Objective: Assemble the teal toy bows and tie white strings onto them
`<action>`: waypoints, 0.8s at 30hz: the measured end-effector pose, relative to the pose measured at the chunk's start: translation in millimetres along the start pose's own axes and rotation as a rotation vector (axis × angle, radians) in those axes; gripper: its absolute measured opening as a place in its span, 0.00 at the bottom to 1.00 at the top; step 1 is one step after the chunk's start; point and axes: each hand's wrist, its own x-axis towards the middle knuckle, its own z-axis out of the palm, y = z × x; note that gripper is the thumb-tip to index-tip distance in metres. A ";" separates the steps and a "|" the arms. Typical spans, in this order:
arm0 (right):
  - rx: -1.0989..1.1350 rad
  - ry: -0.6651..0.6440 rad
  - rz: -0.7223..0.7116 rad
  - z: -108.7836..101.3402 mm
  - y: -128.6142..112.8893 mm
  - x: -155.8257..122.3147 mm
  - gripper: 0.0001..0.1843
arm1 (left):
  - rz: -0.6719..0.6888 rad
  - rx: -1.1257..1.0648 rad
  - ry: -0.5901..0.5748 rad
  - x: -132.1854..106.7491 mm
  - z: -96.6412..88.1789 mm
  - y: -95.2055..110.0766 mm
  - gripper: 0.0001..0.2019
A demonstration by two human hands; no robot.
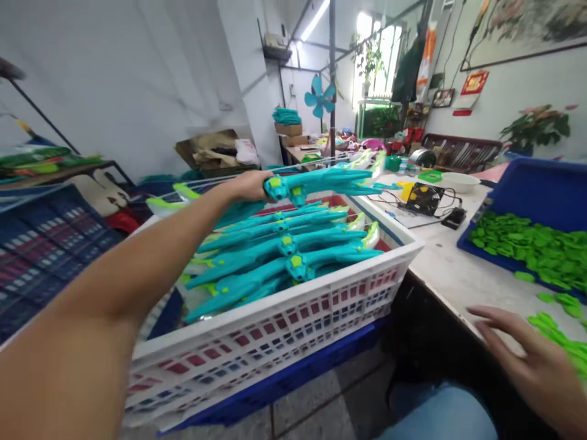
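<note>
My left hand (pixel 252 185) reaches over the white plastic crate (pixel 284 318) and is closed around the end of a teal toy bow (pixel 330 181) with lime-green parts; the fingertips are hidden behind it. Below, several similar teal toy bows (pixel 257 269) lie in rows inside the crate, thin pale strings showing among them. At the lower right, my right hand (pixel 532 360) is over the table edge, fingers extended and holding nothing. Loose flat green plastic pieces (pixel 566 336) lie beside it on the table (pixel 449 263).
A blue bin (pixel 527 189) of green pieces stands tilted on the table. Behind are a small black fan (pixel 424 198) with cables and a white bowl (pixel 460 182). A blue crate (pixel 50 244) stands at left; another blue crate (pixel 293 382) sits under the white one.
</note>
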 end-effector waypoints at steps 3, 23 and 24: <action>0.096 -0.074 -0.220 72.6 -24.8 60.5 0.12 | -0.103 -0.112 -0.018 21.0 28.3 -49.0 0.21; 0.000 -0.125 -0.439 182.4 -46.3 111.5 0.19 | -0.064 -0.505 -0.538 86.6 134.9 -142.4 0.23; -0.003 -0.121 -0.445 182.9 -45.3 111.0 0.19 | -0.077 -0.508 -0.565 90.6 132.9 -146.8 0.22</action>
